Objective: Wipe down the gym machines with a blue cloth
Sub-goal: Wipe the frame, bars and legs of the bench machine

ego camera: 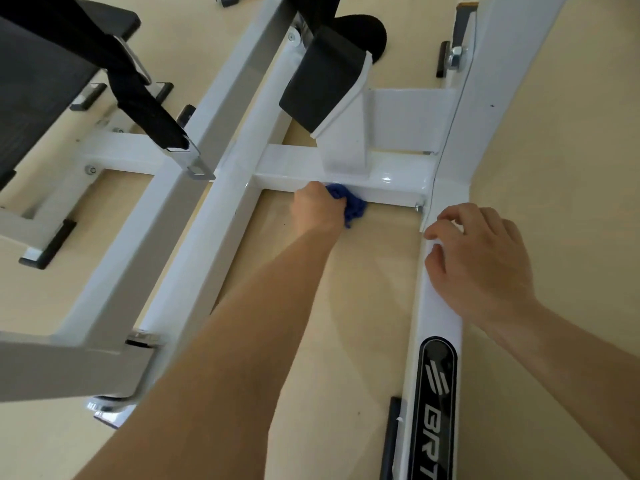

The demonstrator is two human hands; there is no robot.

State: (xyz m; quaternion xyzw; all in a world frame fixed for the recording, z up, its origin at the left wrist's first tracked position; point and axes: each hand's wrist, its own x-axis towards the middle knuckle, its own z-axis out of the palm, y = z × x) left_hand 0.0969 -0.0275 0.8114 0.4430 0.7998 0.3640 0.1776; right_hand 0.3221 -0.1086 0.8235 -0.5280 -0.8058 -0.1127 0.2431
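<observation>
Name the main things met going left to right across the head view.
Black seat pad → strap's metal buckle → left hand → blue cloth it grips → right hand resting on the white frame rail.

head cam, wide-angle | looks forward and steeply down | close above white machine frame and floor

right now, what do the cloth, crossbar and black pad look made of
Cloth: soft blue fabric, maybe microfibre; bunched, nubbly. Crossbar: probably steel, glossy white paint; bright glare spot. Pad: seemingly black vinyl over foam; matte, rounded edges.
</observation>
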